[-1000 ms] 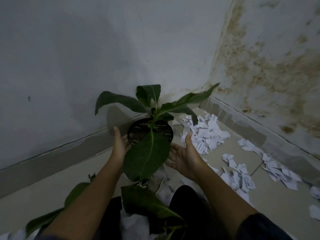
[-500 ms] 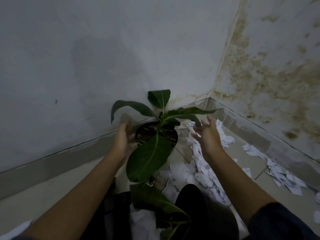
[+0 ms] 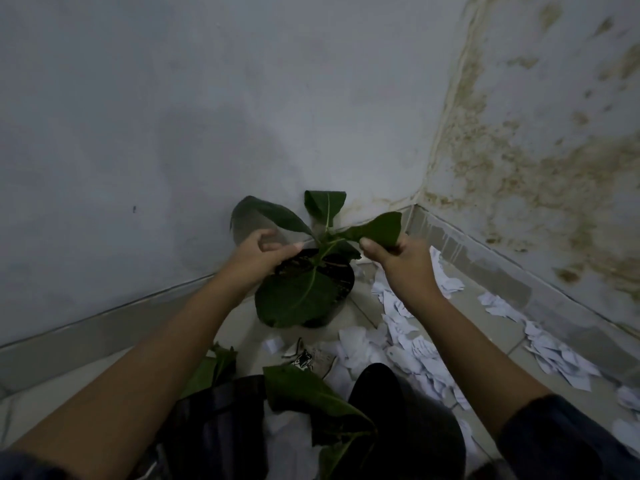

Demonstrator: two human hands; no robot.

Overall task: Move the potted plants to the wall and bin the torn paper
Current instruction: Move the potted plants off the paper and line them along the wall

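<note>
The pot [image 3: 313,289] is now sitting by the wall [image 3: 207,133]; right hand [image 3: 398,261] fingers [image 3: 369,242] are pinching a leaf [image 3: 377,228], left hand [image 3: 263,254] fingers are gripping the rim.

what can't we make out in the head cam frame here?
- Bin: none in the head view.
- Potted plant base: a big leaf covers the pot's front, so floor contact is unclear.
- Left hand: whether it grips the pot rim; motion blur.
- Right hand: palm side hidden; holds a leaf.
- Second plant: pot hidden by the person's legs.
- Torn paper: runs past the right edge.
</note>
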